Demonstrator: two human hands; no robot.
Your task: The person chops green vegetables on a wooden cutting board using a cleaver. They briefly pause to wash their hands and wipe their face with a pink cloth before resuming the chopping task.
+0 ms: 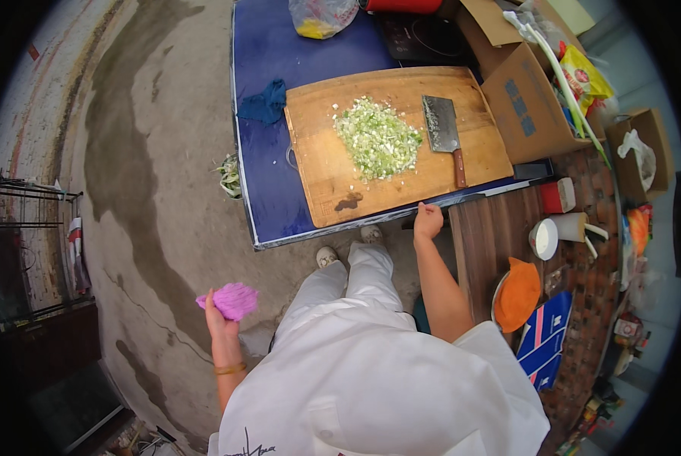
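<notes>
My left hand [222,322] grips a crumpled pink-purple cloth [236,301], held out over the concrete floor. At the front edge of the blue table, my right hand [428,220] is curled closed, and nothing shows in it. I cannot tell whether it touches the edge. A wooden cutting board [317,188] lies on the table beyond my hands. Chopped green onion [377,139] is heaped near its middle. To the right of the heap rests a cleaver [443,125], its wooden handle towards me and green bits stuck to its blade.
A dark blue cloth [263,104] lies left of the board. At the back are a plastic bag [323,20] and an induction cooker [426,37]. A cardboard box [520,108] stands right. The brown side table [480,239] holds a white bowl [543,239] and an orange cloth [517,293].
</notes>
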